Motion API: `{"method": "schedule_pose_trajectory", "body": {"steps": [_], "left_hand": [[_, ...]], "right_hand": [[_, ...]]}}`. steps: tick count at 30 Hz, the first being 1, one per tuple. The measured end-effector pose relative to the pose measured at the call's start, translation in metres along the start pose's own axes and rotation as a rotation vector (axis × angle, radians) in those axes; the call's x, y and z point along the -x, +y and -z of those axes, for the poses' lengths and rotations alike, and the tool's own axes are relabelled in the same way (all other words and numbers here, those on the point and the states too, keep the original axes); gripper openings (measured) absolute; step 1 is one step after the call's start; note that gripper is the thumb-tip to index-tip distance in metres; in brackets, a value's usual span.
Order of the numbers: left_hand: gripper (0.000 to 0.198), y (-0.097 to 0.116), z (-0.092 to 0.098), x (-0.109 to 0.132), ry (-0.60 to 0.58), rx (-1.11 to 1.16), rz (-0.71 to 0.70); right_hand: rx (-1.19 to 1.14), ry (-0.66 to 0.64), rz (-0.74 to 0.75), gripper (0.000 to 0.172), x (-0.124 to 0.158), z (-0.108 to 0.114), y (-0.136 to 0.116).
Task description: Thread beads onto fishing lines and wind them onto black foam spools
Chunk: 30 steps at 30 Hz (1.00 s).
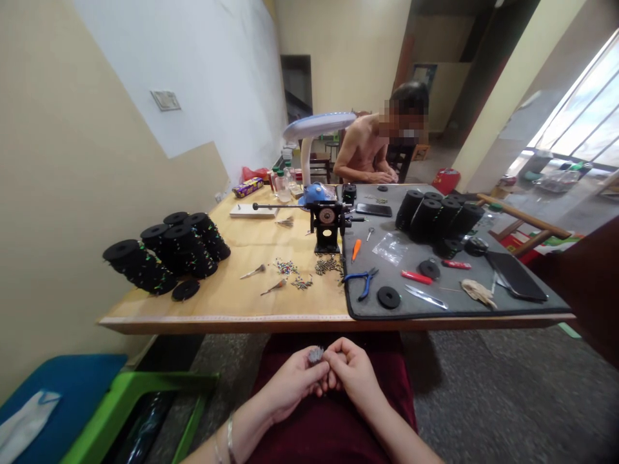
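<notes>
Above my dark red lap, in front of the table edge, my two hands meet. My left hand (pixel 296 381) is closed on a small grey bundle with a bristly end (pixel 316 354); its exact kind is too small to make out. My right hand (pixel 356 370) is closed in a pinch right beside the bundle, its thumb and finger touching my left fingertips. What the right fingers hold, if anything, is hidden. On the table ahead lie two slim brush-like bundles (pixel 274 287), small heaps of coloured beads (pixel 286 266) and a pile of brassy bits (pixel 329 265).
A black winding device (pixel 327 225) and a lamp (pixel 316 122) stand mid-table. Black spools (pixel 178 241) are stacked left, others (pixel 430 216) right. Blue pliers (pixel 365 283), tweezers (pixel 425 297) and a phone (pixel 374 210) lie on the grey mat (pixel 387 258). Another person (pixel 362 148) sits opposite.
</notes>
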State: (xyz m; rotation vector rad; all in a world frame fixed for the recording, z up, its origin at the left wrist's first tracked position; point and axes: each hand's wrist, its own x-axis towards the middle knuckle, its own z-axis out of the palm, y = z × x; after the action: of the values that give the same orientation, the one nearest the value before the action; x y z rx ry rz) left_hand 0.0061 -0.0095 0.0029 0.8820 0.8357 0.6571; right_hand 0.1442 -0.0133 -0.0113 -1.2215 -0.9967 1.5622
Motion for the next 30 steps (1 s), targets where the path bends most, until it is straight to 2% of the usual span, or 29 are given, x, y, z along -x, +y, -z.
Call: {"method": "schedule_pose_trajectory", "body": {"steps": [15,30], "left_hand": [[0.026,0.0029,-0.0013,0.0005,-0.038,-0.138,-0.004],[0.029,0.0004,-0.0006,-0.0020,-0.035,-0.100,0.007]], "right_hand": [[-0.008,0.033,-0.036,0.043,-0.0012,0.0022,0.0014],[0.005,0.030,-0.019,0.041,0.0002,0.0022,0.0011]]}}
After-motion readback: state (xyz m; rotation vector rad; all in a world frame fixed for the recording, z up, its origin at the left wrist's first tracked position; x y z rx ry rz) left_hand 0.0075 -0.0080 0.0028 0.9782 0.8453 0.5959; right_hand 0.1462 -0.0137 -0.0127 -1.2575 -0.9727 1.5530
